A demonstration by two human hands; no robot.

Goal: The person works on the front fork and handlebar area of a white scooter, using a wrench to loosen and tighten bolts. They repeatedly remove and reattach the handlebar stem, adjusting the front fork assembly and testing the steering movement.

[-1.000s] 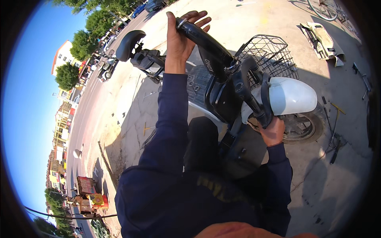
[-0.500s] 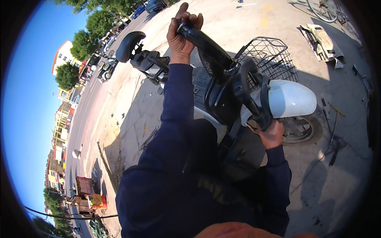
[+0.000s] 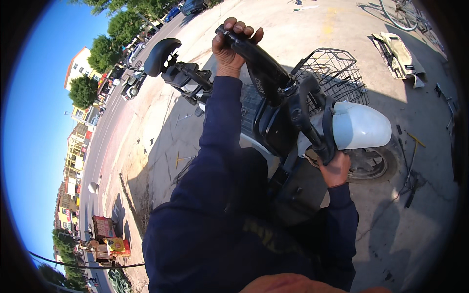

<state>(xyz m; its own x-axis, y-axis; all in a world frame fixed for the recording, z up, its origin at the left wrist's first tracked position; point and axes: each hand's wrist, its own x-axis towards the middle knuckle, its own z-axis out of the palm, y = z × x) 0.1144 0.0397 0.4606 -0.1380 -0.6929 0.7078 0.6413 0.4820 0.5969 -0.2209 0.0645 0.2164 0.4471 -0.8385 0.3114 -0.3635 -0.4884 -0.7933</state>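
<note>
My left hand (image 3: pixel 230 51) is wrapped round the upper end of a thick black frame tube (image 3: pixel 261 68), its fingers curled over the top. The tube slants down to the right and meets a black front fork (image 3: pixel 304 119) with two legs. My right hand (image 3: pixel 335 169) is closed on the lower end of the nearer fork leg. Beside it is a white front fender (image 3: pixel 360 126) above a dark-tyred wheel (image 3: pixel 371 163). Behind the fork sits a black wire basket (image 3: pixel 337 73). The rest of the electric bike, with its black saddle (image 3: pixel 160 56), stretches to the upper left.
A yellow-handled T-wrench (image 3: pixel 415 141) and other tools lie on the concrete at right. A beige cloth bag (image 3: pixel 398 56) and part of a bicycle (image 3: pixel 400 14) are farther back. At lower left stand cardboard boxes (image 3: pixel 110 244); beyond them runs a road (image 3: pixel 93 176).
My left hand's fingers have come down from above the tube's rim and now curl over its top. My right hand keeps its hold on the fork leg. The view has shifted slightly.
</note>
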